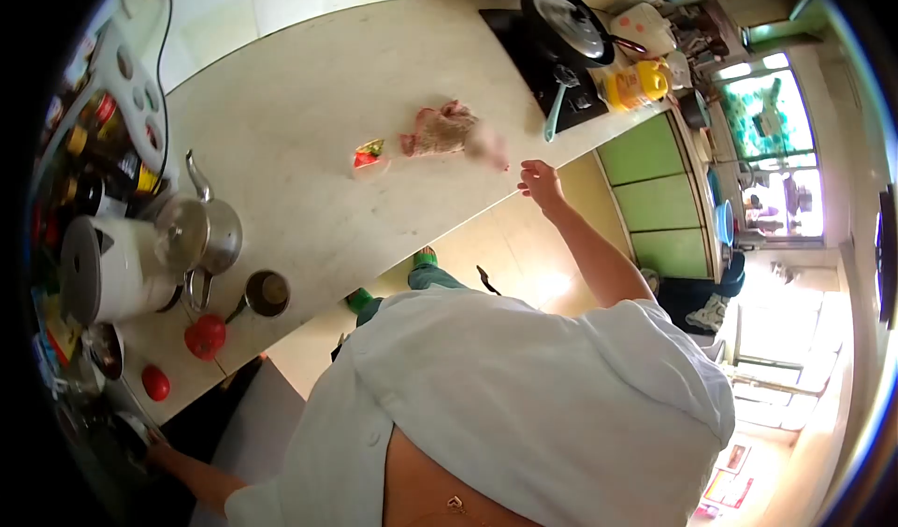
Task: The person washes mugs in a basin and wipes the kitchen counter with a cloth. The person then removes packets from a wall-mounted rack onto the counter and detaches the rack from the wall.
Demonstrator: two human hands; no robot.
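Note:
My right hand (540, 183) is just off the counter's front edge, its fingers loosely bent and apart, with nothing visible in them. Nearest to it on the counter (318, 87) is a crumpled brown and pink cloth (440, 129), its right end a blurred pale patch. Left of the cloth lies a small red, yellow and green packet (369, 153). My left hand (154, 447) reaches into the dark lower left corner, near some shiny dishes. Shadow hides its fingers and anything they touch.
A pan with a glass lid (571, 27) stands by the black cooktop (524, 50), near a yellow oil bottle (638, 85). On the left are a steel kettle (215, 232), a white appliance (112, 270), a small pot (268, 293) and a red tomato-like item (155, 383).

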